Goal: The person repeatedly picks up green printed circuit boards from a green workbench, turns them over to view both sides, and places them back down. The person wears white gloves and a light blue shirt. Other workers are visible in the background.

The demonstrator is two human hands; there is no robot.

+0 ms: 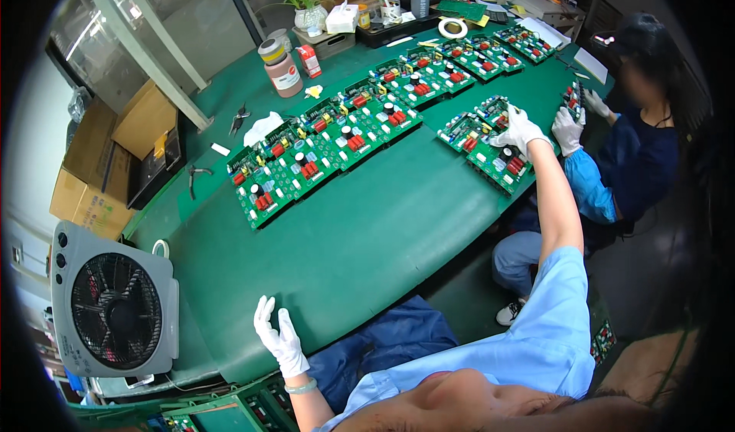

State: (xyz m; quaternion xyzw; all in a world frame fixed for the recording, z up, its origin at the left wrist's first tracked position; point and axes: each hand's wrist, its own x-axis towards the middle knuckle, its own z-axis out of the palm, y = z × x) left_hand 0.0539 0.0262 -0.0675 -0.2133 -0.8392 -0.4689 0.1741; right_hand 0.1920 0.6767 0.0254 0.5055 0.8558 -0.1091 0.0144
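Observation:
My right hand [521,131], in a white glove, reaches across to a green circuit board [490,156] on the right of the table. Its fingers are bent over the board's components and seem to grip it; the glove hides the exact contact. The board carries red, black and white parts. My left hand [280,342], also gloved, is raised at the table's near edge with fingers apart and nothing in it. Beyond both hands, a row of similar circuit boards [331,151] runs diagonally across the green table [337,237].
A grey box fan [116,302] stands at the left, near an open cardboard box [96,176]. Pliers [197,178], a pink-labelled bottle [284,76] and a potted plant [309,15] sit farther back. To the right, a co-worker [635,137] with gloved hands holds another board [571,99].

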